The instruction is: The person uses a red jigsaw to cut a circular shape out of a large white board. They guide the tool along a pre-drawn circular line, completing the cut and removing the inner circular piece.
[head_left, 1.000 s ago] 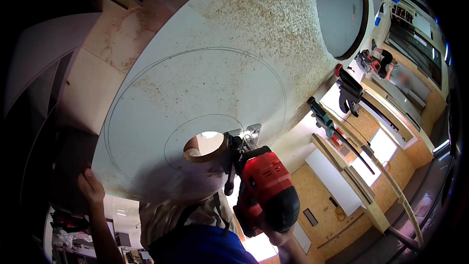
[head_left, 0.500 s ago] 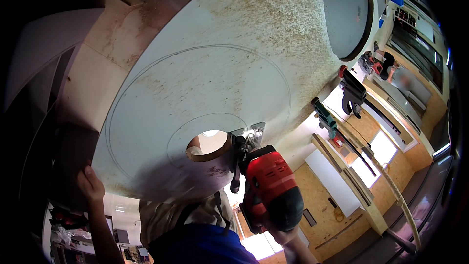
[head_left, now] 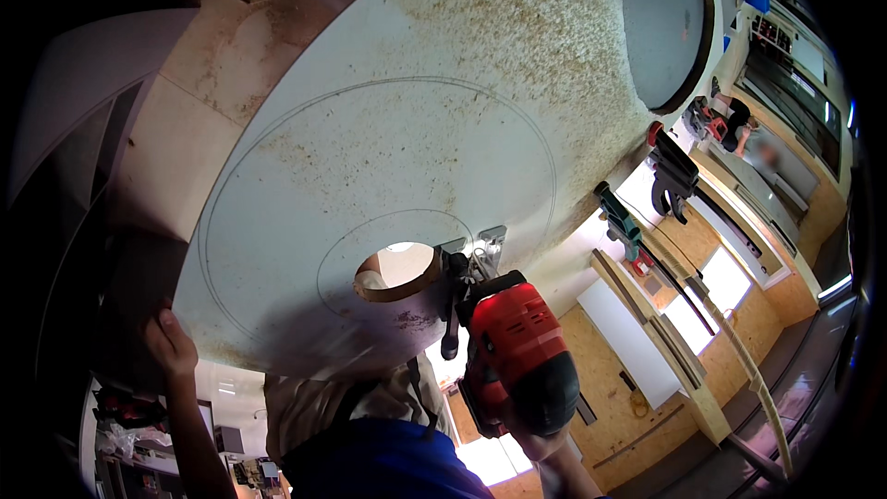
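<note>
A large white board (head_left: 305,157) fills the middle, with pencilled circles and scattered sawdust on its face. Near its lower edge is a round hole (head_left: 362,292) cut through it. Just right of that hole, a red and black jigsaw (head_left: 513,323) stands with its metal base against the board and a light glowing there; the blade is hidden. My right hand (head_left: 534,439) is closed round its grip, the fingers mostly behind the tool. At the board's lower left edge my left hand (head_left: 173,349) grips the rim, its fingers partly in shadow.
A bigger round opening (head_left: 667,28) sits at the board's upper right. Beside the right edge are a black and red clamp (head_left: 672,176) and a green-black clamp-like tool (head_left: 621,222). Another person (head_left: 739,125) is at a bench far right. A pale strip (head_left: 753,370) slants lower right.
The view has shifted slightly, so the board and surroundings sit a little further right. The jigsaw stays beside the hole, and both hands keep their holds.
</note>
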Tool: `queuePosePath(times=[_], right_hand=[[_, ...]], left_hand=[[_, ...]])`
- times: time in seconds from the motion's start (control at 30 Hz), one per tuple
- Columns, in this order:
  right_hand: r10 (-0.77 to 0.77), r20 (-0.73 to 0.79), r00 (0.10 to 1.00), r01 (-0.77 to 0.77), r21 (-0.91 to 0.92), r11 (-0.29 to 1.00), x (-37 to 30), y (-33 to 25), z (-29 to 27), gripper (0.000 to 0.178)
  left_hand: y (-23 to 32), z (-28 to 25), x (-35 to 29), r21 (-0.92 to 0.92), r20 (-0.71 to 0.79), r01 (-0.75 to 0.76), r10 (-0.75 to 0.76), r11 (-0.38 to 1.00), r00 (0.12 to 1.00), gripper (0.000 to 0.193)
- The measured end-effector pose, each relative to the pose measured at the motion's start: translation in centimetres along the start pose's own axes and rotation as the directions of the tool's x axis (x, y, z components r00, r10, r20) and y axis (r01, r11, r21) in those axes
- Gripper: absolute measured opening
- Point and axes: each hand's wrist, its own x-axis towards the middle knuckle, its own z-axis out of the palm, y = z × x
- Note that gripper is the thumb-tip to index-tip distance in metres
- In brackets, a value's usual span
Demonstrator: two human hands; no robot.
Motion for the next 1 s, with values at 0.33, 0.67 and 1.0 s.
queuePosePath(times=[0.33, 0.67, 1.0], right_hand=[[-0.098, 0.289, 0.952, 0.105, -0.012, 0.994, 0.6, -1.2, -1.3, 0.051], [-0.211, 0.115, 0.971, 0.225, -0.132, 0.965, 1.2, -1.8, -0.9, 0.045], [-0.264, 0.081, 0.961, 0.275, -0.211, 0.938, 1.4, -2.1, -1.0, 0.040]], left_hand=[[-1.2, -0.2, -0.7, 0.022, 0.030, 0.033, -0.034, 0.999, 0.999, 0.046], [1.5, -0.1, 0.4, 0.021, -0.031, -0.022, 0.022, 1.000, 0.999, 0.049], [3.2, -0.2, 1.6, -0.041, -0.018, -0.053, 0.052, 0.998, 0.998, 0.054]])
